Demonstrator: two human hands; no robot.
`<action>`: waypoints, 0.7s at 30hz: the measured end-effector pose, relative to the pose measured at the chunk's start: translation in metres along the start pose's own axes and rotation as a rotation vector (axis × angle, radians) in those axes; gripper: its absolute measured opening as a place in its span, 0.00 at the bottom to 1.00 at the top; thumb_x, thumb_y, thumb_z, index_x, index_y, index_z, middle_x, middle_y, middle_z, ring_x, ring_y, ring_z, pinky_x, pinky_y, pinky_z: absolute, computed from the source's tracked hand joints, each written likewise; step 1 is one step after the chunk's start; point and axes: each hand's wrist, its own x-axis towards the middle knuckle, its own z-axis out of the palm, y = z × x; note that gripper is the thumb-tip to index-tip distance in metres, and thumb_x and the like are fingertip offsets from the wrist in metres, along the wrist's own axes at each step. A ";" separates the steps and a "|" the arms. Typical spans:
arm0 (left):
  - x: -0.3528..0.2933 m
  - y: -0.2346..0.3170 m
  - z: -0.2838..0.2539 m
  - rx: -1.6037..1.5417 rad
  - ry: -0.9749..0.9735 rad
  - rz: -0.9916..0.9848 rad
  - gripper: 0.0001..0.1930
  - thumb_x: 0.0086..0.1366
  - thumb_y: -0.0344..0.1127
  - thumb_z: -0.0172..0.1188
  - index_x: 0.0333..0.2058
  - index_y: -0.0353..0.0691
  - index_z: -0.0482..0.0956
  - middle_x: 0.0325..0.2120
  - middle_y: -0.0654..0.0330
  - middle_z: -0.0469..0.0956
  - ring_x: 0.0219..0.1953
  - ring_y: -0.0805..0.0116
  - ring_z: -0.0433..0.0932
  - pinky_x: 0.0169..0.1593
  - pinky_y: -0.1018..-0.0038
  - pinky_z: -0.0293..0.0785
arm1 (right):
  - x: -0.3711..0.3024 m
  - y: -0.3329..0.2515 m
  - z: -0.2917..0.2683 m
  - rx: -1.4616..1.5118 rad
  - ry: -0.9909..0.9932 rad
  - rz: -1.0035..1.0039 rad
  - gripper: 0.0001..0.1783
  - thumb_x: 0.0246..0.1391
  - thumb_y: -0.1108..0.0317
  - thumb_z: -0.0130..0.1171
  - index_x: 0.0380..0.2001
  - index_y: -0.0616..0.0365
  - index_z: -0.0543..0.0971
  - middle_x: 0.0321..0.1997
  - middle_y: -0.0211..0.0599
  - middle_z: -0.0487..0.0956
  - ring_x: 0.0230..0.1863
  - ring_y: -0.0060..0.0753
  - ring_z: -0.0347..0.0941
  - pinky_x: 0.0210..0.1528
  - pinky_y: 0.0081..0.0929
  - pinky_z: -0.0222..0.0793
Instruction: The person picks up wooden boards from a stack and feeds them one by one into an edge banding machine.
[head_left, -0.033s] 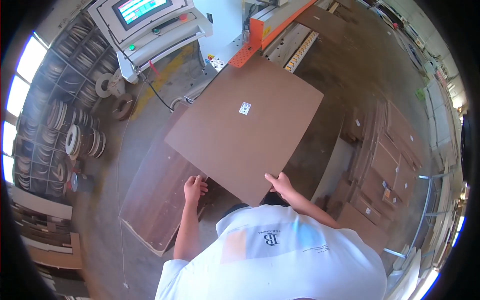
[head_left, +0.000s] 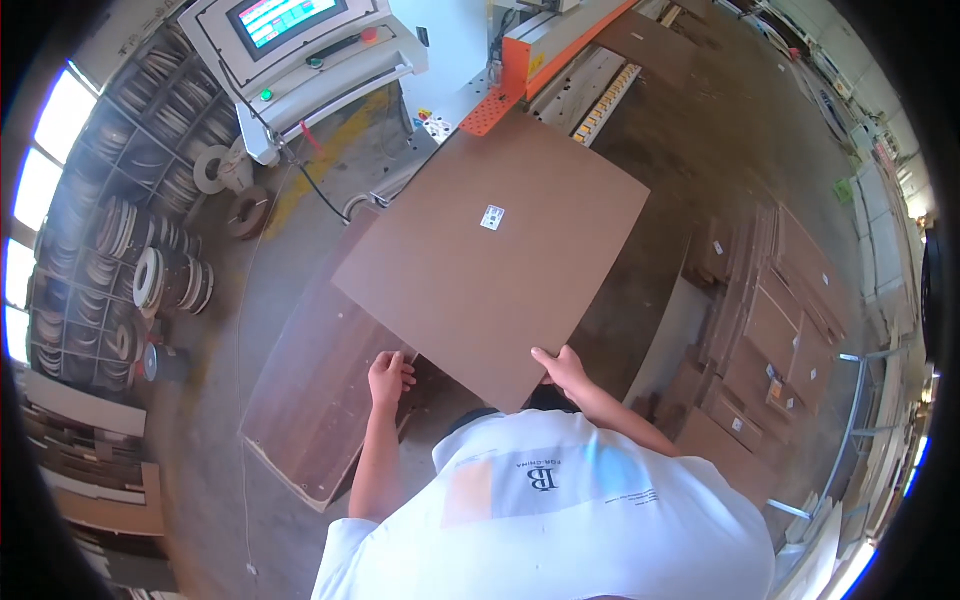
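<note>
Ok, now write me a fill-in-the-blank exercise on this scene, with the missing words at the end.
1. The right hand has its ____ on top of the brown panel.
2. The background of the small label on the brown panel is ____.
3. The perforated plate by the panel's far corner is ____.
4. The coiled rolls stand toward the picture's ____ edge.

Missing words: thumb; white; orange; left.

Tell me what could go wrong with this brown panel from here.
The brown panel might tilt or swing, as only the right grip clearly holds it, near one corner. The left grip, curled by its edge, may be slow to steady it. The black cable near its left side could snag.
</note>
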 end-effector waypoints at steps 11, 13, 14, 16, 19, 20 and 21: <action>0.001 0.005 0.011 -0.001 0.161 0.048 0.10 0.74 0.39 0.57 0.40 0.36 0.79 0.24 0.59 0.82 0.16 0.74 0.76 0.18 0.78 0.69 | 0.020 -0.008 -0.020 -0.032 -0.026 -0.047 0.22 0.64 0.58 0.65 0.50 0.67 0.78 0.44 0.42 0.83 0.40 0.35 0.84 0.32 0.30 0.84; 0.002 0.007 0.014 -0.010 0.181 0.041 0.11 0.74 0.39 0.57 0.40 0.36 0.79 0.23 0.59 0.82 0.15 0.74 0.76 0.17 0.78 0.69 | 0.021 -0.011 -0.024 -0.069 -0.054 -0.047 0.23 0.64 0.57 0.65 0.49 0.68 0.78 0.44 0.43 0.83 0.40 0.35 0.84 0.32 0.30 0.85; 0.002 0.008 0.016 -0.015 0.203 0.050 0.11 0.74 0.39 0.58 0.40 0.36 0.79 0.23 0.59 0.82 0.15 0.74 0.76 0.17 0.78 0.68 | 0.020 -0.011 -0.025 -0.095 -0.056 -0.037 0.24 0.64 0.56 0.65 0.49 0.69 0.78 0.44 0.44 0.83 0.41 0.36 0.84 0.33 0.31 0.85; 0.003 0.008 0.020 -0.021 0.231 0.064 0.11 0.74 0.39 0.58 0.40 0.36 0.79 0.23 0.59 0.82 0.15 0.73 0.76 0.17 0.78 0.68 | 0.026 -0.001 -0.028 -0.120 -0.063 -0.033 0.24 0.63 0.56 0.65 0.49 0.70 0.78 0.45 0.45 0.82 0.42 0.36 0.84 0.34 0.32 0.86; 0.005 0.002 0.019 -0.054 0.269 0.050 0.11 0.74 0.39 0.58 0.40 0.36 0.79 0.23 0.58 0.82 0.15 0.73 0.76 0.17 0.79 0.68 | 0.030 0.003 -0.026 -0.044 -0.003 -0.020 0.27 0.57 0.51 0.69 0.38 0.71 0.83 0.37 0.50 0.85 0.40 0.42 0.84 0.45 0.37 0.78; 0.007 -0.001 0.018 -0.074 0.267 0.048 0.11 0.74 0.39 0.58 0.40 0.35 0.79 0.23 0.58 0.82 0.15 0.73 0.76 0.17 0.79 0.68 | 0.034 0.007 -0.025 -0.043 -0.012 -0.019 0.27 0.57 0.51 0.69 0.38 0.71 0.83 0.37 0.50 0.85 0.40 0.42 0.84 0.45 0.37 0.78; 0.007 -0.003 0.018 -0.092 0.263 0.044 0.11 0.74 0.39 0.59 0.40 0.35 0.79 0.23 0.58 0.83 0.15 0.73 0.77 0.17 0.79 0.68 | 0.039 0.015 -0.025 -0.118 0.085 -0.061 0.28 0.56 0.49 0.70 0.38 0.71 0.82 0.39 0.52 0.85 0.43 0.44 0.83 0.48 0.39 0.77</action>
